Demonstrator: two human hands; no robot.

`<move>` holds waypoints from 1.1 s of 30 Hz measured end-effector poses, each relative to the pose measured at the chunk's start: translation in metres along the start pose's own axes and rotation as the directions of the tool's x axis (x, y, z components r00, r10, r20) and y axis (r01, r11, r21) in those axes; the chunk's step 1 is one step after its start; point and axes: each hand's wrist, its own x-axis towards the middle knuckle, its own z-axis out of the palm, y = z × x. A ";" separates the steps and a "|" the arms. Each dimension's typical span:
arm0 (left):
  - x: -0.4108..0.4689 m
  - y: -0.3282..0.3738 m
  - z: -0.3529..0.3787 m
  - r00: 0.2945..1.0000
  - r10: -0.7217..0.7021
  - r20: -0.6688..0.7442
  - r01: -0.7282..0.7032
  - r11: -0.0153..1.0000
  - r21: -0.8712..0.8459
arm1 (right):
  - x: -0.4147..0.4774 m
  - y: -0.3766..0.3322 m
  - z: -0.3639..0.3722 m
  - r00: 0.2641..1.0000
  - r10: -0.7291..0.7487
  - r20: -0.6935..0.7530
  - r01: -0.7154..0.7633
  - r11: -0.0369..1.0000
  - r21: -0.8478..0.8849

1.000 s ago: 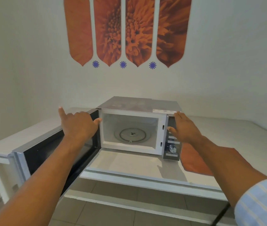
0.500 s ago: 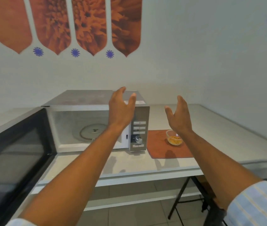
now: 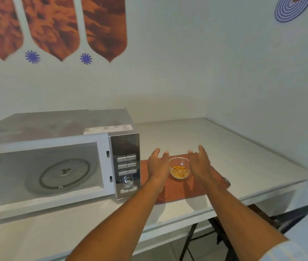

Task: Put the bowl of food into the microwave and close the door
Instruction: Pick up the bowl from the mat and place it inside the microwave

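Observation:
A small clear glass bowl (image 3: 179, 168) with orange-yellow food sits on a rust-coloured mat (image 3: 185, 191) to the right of the microwave (image 3: 55, 132). The microwave's cavity is open, its glass turntable (image 3: 64, 176) bare; the door is out of frame to the left. My left hand (image 3: 157, 164) is open just left of the bowl and my right hand (image 3: 199, 162) is open just right of it, palms facing each other. Neither hand clearly touches the bowl.
The microwave's control panel (image 3: 127, 164) with buttons and a knob stands close to my left hand. The white counter (image 3: 243, 157) runs right to a wall corner. A dark folding frame (image 3: 224, 238) shows under the counter edge.
My view has turned right, off the microwave door. Both hands have dropped from in front of the microwave and come down on either side of the bowl.

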 end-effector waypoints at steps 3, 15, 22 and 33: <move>0.018 -0.021 0.010 0.997 -0.080 0.015 0.081 0.996 -0.045 | 0.015 0.025 0.011 0.996 0.085 0.034 -0.088 0.993 0.081; 0.065 -0.082 0.048 0.965 -0.252 0.069 0.260 0.954 -0.150 | 0.041 0.059 0.039 0.950 0.287 0.120 -0.309 0.910 0.275; 0.053 -0.084 0.062 0.952 -0.296 0.074 0.305 0.914 -0.268 | 0.039 0.070 0.054 0.952 0.286 0.111 -0.306 0.881 0.360; -0.003 -0.053 0.041 0.946 -0.292 0.138 0.322 0.820 -0.473 | -0.008 0.036 0.032 0.961 0.272 0.060 -0.267 0.840 0.472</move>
